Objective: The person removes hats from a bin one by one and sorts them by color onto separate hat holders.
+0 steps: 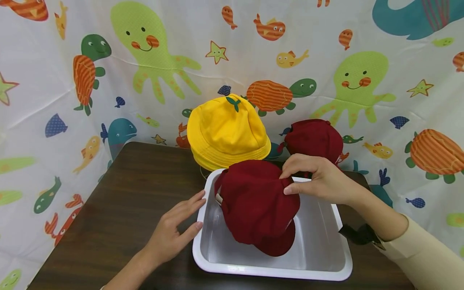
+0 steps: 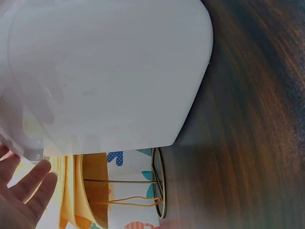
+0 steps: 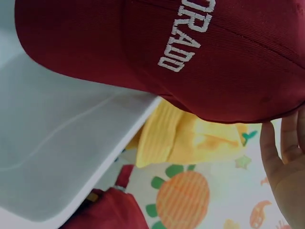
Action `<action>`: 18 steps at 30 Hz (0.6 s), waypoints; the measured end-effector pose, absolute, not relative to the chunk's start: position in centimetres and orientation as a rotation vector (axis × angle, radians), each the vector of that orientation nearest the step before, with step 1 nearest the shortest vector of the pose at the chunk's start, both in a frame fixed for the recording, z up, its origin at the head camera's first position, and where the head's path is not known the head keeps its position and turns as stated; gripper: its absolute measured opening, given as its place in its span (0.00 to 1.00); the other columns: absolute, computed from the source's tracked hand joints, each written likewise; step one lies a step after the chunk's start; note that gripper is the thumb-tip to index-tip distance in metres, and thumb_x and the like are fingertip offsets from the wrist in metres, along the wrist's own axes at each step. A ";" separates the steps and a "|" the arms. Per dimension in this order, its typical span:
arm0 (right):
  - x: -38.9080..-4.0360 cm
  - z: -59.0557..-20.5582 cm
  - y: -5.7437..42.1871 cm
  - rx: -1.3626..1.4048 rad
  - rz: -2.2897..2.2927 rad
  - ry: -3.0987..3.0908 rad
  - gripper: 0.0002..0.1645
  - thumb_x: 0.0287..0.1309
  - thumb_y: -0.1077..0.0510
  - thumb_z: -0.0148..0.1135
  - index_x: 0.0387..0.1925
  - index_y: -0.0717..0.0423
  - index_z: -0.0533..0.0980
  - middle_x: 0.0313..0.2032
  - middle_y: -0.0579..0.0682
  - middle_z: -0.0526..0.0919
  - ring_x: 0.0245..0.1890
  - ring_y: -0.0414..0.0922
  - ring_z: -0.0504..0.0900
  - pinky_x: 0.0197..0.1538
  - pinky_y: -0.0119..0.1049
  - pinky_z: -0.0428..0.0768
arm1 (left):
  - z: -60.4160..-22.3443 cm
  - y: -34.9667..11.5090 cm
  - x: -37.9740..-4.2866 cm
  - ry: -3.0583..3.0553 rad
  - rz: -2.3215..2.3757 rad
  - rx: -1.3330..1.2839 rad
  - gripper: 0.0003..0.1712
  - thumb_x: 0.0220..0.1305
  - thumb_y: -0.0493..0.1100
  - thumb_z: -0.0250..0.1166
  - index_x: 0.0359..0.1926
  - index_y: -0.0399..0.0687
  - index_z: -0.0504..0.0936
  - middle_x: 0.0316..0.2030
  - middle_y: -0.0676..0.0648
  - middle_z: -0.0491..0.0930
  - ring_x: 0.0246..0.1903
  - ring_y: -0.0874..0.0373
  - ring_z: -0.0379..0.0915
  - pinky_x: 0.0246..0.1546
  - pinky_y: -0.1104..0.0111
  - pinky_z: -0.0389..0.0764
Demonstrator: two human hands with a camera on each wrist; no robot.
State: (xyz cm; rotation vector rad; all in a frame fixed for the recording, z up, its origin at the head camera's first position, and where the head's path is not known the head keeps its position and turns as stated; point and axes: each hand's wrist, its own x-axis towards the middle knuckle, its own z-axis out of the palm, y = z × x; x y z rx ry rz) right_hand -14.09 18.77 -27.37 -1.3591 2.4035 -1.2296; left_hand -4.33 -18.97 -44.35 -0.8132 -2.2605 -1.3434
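A dark red baseball cap (image 1: 257,201) hangs over the white plastic tub (image 1: 319,270), its brim pointing down toward the front. My right hand (image 1: 319,177) pinches the cap's crown between thumb and fingers. White stitched letters show on the cap (image 3: 224,62) in the right wrist view, with fingers of the right hand (image 3: 290,167) at its edge. My left hand (image 1: 175,227) lies with fingers extended against the tub's left rim. In the left wrist view, the tub's outer wall (image 2: 119,71) fills much of the picture, the left hand (image 2: 24,191) at its rim.
Behind the tub stands a yellow bucket hat (image 1: 228,133) on a wire stand (image 2: 159,186). A second dark red cap (image 1: 315,139) is at the back right. All rest on a dark wooden table (image 1: 145,193), backed by a curtain (image 1: 174,24) printed with sea animals.
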 end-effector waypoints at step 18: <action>-14.5 -24.2 21.2 -1.532 -1.231 2.486 0.27 0.46 0.77 0.77 0.46 0.49 0.87 0.43 0.44 0.85 0.47 0.40 0.81 0.44 0.29 0.81 | -44.7 -19.1 -4.5 -2.255 -1.323 -0.818 0.35 0.56 0.28 0.72 0.67 0.40 0.80 0.69 0.41 0.76 0.63 0.54 0.77 0.68 0.74 0.68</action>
